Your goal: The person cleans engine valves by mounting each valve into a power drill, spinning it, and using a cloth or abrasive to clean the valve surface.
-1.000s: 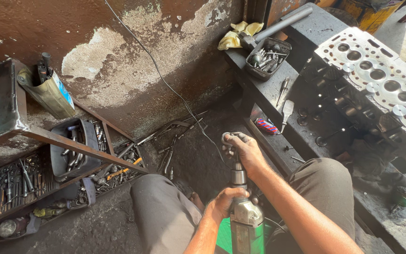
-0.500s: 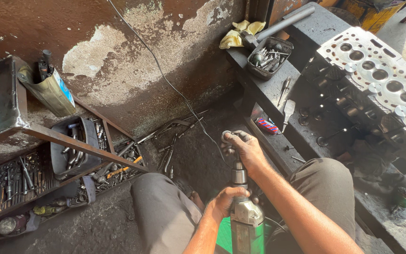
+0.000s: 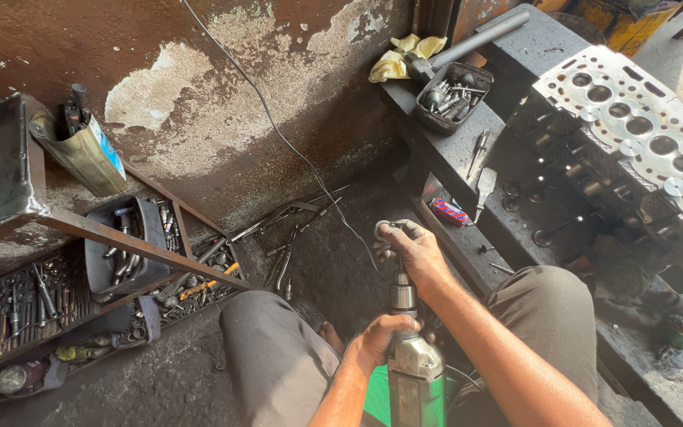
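Observation:
A green and silver power drill (image 3: 414,378) points away from me between my knees. My left hand (image 3: 379,341) is wrapped around its silver front housing. My right hand (image 3: 409,251) is closed over a round metal piece (image 3: 383,230) at the tip of the drill's spindle (image 3: 401,294), just above the dark floor. What sits inside that hand is mostly hidden by the fingers. Both grey trouser legs frame the tool.
A dark workbench (image 3: 515,95) on the right carries a pale engine cylinder head (image 3: 642,134), a tray of valves (image 3: 453,96) and loose valves. Left, a metal rack (image 3: 120,241) holds bins of tools. A black cable (image 3: 278,134) runs down the stained wall.

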